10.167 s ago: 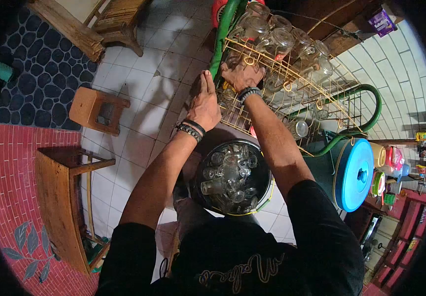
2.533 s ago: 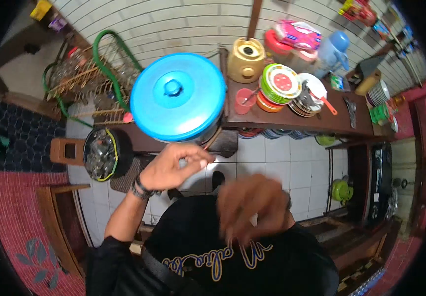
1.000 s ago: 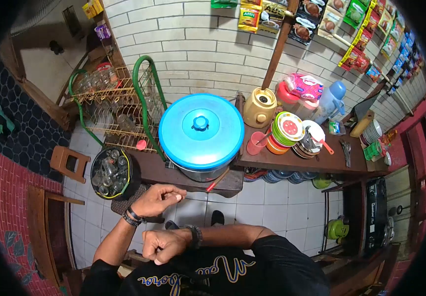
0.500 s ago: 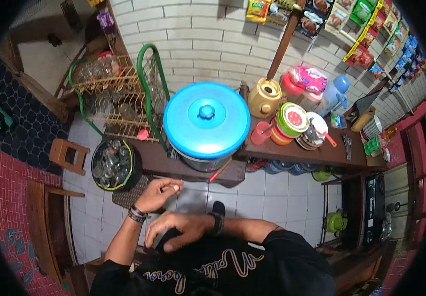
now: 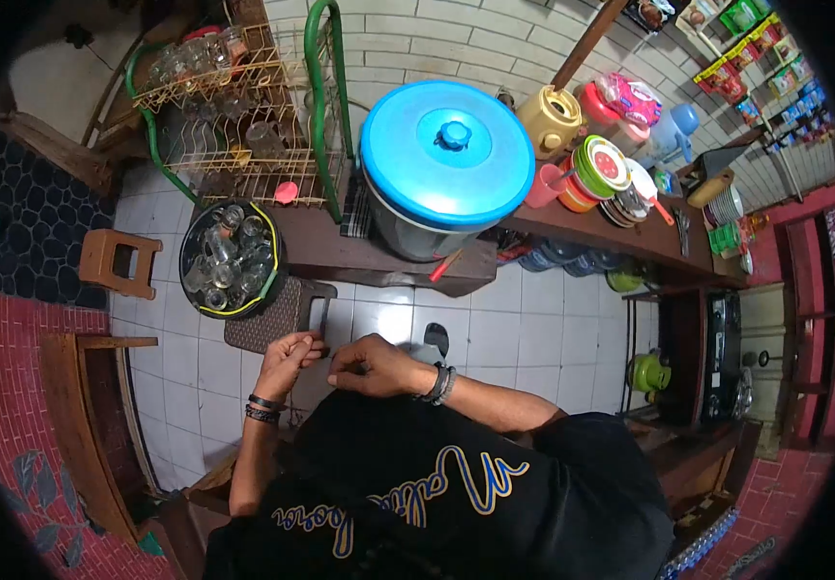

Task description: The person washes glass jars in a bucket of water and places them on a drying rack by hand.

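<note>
My left hand [image 5: 289,365] is up in front of my body, its fingers pinched together. Close by on the right, my right hand [image 5: 379,367] is curled with the fingertips turned inward toward the left one. The hands are apart, and whatever may be in the fingers is too small or hidden to make out. Beyond the left hand, a black tub [image 5: 191,224] full of clear glasses [image 5: 229,261] rests on a brown woven-pattern stool [image 5: 264,321]. A large container with a blue lid [image 5: 495,145] stands ahead on a low wooden bench [image 5: 340,259].
A green-framed dish rack [image 5: 325,126] with glassware stands behind the tub. Bowls [image 5: 603,164], a yellow blender base [image 5: 548,121] and a blue jug [image 5: 676,130] sit on the right-hand counter. A brown plastic stool [image 5: 117,261] is at left; a gas stove [image 5: 722,358] at right.
My right hand has moved up and right, away from my body, and has curled. The left hand has shifted slightly left, its fingers drawing together. The view has tilted down.
</note>
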Demonstrator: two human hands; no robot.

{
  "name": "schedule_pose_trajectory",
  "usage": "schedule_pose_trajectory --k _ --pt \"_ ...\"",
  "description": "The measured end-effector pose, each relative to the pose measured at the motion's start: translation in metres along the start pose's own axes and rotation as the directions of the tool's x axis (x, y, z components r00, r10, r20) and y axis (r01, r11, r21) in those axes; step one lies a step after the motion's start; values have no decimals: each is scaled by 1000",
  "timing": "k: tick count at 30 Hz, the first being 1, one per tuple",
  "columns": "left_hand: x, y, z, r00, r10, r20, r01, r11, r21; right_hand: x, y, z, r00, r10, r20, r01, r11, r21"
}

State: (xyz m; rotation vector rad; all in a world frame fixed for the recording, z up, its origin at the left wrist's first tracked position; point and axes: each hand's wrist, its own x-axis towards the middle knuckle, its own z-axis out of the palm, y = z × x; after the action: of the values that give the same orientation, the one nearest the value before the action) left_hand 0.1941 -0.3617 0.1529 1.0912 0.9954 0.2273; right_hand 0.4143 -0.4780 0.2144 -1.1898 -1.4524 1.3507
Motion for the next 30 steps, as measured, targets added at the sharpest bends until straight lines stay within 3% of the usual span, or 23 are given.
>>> schedule_pose_trajectory --k 3,5,6,8,9,10,11,12,14,16,17,19,22,28,29,30 --pt "-11 -19 -25 998 -24 60 29 997 -78 9 8 26 991 22 -129 -35 995 -96" --pt "-15 -27 -39 996 -46 70 49 998 -40 13 30 38 977 153 -146 -167 982 -92" --pt "-16 -28 -43 997 -52 63 53 998 -19 15 27 38 970 100 -223 -110 993 -31" --pt "-16 -26 -51 996 -57 65 57 998 4 19 2 24 902 170 -397 -171 985 33" --pt "-15 -25 -55 996 -63 61 61 998 27 22 5 12 858 93 -505 -85 996 39" --pt "-14 -24 -57 996 -68 55 65 997 49 21 6 -8 812 186 -553 -212 977 16" --pt "-12 -22 -58 996 -67 58 64 997 47 26 17 -31 745 18 -667 -60 997 -40" --pt "-8 -19 -58 998 -36 43 33 997 73 27 1 -55 667 62 -743 -208 972 -105" --pt "3 -13 -57 1000 -4 28 1 995 99 32 -17 -106 524 -97 -846 -323 897 -303" --pt "17 -4 -53 986 133 104 -144 983 113 38 -23 -160 446 -196 -873 -412 821 -395" --pt "22 5 -49 986 130 106 -142 983 114 43 -21 -189 446 -298 -844 -396 780 -484" --pt "28 31 -37 979 164 120 -188 954 233 55 -17 -243 489 -311 -815 -476 688 -548" --pt "49 52 -21 967 210 142 -245 923 298 76 -5 -304 628 -359 -691 -535 446 -718" --pt "83 132 28 934 276 227 -354 797 489 116 9 -361 807 -89 -584 -509 395 -765" --pt "89 142 34 936 266 229 -347 797 493 116 11 -366 801 -217 -559 -437 426 -792" --pt "93 159 43 918 299 261 -397 727 560 116 5 -370 793 -224 -566 -435 442 -785"
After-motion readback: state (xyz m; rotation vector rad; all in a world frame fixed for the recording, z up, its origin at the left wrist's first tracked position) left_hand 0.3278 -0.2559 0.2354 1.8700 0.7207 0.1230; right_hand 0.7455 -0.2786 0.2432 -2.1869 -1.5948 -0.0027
